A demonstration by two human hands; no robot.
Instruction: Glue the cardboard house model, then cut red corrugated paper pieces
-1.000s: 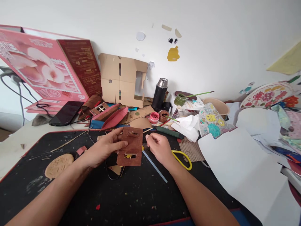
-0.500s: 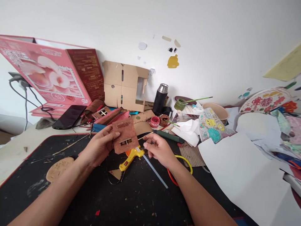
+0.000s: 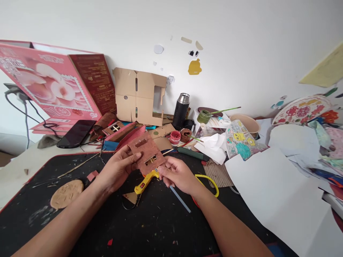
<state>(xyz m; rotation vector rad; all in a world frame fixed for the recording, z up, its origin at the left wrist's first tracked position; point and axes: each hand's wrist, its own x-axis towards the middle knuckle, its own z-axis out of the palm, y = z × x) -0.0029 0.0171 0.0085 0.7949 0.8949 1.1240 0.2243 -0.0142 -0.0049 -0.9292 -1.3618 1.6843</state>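
Note:
A reddish-brown painted cardboard panel (image 3: 147,149) is held up over the black mat, tilted, with a slot and a small barred window cut in it. My left hand (image 3: 123,165) grips its left edge, thumb on the front face. At the lower right corner my right hand (image 3: 179,175) pinches the panel between thumb and fingers; some of those fingers are hidden. Below and behind lies a yellow glue gun (image 3: 144,182), partly covered by the panel and my right hand. Its pale glue stick (image 3: 180,200) sticks out toward the lower right.
A round tan disc (image 3: 66,193) lies on the mat (image 3: 128,232) at left. Behind stand paint jars (image 3: 175,137), a black thermos (image 3: 180,113), cut cardboard (image 3: 125,89) and a pink box (image 3: 56,85). White paper sheets (image 3: 270,192) cover the right side.
My right hand has moved left to the panel and taken hold of its lower right corner. The panel has turned and shifted slightly right; the view has shifted a little.

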